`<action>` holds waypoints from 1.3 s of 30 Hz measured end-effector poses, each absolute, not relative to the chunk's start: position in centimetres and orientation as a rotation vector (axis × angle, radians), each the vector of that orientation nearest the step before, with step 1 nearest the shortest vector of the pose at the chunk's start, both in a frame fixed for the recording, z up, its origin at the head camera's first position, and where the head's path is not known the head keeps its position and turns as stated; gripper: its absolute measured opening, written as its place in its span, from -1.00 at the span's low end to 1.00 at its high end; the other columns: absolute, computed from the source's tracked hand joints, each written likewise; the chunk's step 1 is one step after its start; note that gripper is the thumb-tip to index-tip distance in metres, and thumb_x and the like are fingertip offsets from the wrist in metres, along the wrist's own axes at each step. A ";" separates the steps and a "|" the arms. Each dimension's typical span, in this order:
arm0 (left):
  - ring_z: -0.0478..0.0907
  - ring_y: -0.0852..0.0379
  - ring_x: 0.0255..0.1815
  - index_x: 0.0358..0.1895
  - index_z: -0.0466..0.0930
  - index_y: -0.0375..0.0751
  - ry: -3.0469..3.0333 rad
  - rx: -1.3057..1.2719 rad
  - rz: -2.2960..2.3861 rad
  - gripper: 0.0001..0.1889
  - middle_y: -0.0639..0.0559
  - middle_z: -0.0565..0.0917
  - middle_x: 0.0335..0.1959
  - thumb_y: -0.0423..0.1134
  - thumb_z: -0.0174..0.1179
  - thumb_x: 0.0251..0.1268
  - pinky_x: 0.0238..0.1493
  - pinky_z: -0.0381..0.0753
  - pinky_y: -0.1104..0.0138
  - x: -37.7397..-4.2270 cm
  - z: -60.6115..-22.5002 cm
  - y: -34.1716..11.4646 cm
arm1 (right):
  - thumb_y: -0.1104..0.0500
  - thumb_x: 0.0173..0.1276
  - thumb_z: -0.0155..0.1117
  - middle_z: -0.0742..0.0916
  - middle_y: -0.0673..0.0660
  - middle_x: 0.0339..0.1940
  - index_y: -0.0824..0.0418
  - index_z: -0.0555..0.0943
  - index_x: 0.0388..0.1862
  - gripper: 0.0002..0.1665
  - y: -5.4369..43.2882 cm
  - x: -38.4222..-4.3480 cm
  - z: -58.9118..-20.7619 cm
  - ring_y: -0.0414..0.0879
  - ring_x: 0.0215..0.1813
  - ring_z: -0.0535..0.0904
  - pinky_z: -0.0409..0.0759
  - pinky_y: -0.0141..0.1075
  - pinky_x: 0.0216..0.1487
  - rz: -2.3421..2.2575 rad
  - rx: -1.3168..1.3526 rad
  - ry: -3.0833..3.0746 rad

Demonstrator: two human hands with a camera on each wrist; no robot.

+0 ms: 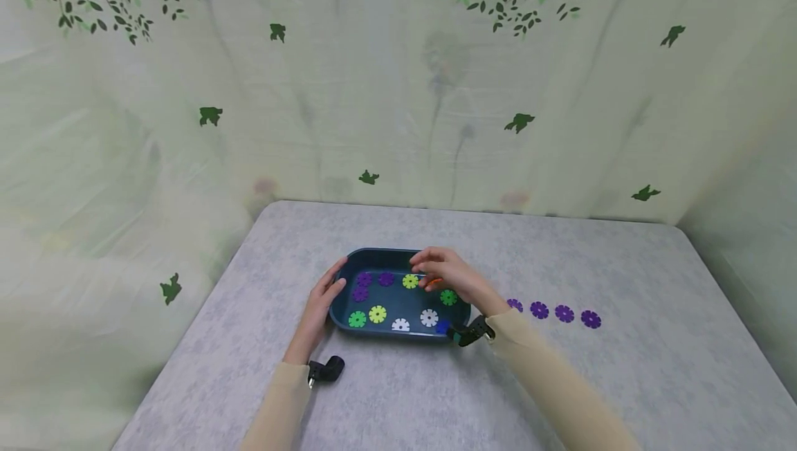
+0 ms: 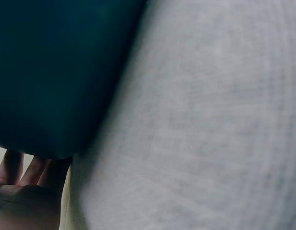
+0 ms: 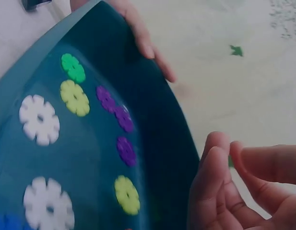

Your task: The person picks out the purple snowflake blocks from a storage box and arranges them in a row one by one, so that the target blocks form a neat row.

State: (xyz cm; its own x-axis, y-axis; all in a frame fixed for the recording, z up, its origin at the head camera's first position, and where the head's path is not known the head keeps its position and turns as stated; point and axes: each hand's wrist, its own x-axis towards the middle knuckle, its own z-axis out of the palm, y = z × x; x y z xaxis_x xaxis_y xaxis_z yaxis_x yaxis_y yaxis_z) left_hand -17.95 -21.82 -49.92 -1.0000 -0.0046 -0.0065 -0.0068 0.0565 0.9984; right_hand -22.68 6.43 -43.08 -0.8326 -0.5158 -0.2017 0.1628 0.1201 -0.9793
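Note:
A dark teal tray holds several flower-shaped notched discs. My left hand holds the tray's left end, thumb at the rim, and the left wrist view shows fingers against its outside. Over the tray's right back part hovers my right hand, fingers loosely bent, with no disc seen between thumb and fingers in the right wrist view. An orange disc shows partly behind these fingers. Close to it lie a yellow disc and a green disc. A blue disc is at the front right corner, partly covered.
Several purple discs form a row on the grey table, right of the tray. Inside the tray are purple discs at the left and white discs toward the front. A leaf-printed curtain hangs behind the table.

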 end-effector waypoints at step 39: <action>-0.01 0.10 0.48 0.45 0.24 -0.05 2.259 0.004 2.160 -0.51 0.03 0.18 0.47 -0.20 -0.03 0.51 0.44 -0.09 0.10 -17.7 -49.2 -21.7 | 0.41 0.42 -0.06 0.67 0.26 -0.10 0.51 0.54 0.07 -0.66 -0.7 -24.2 -46.0 -0.06 -0.28 0.65 0.64 -0.25 -0.13 -1.429 -0.230 1.908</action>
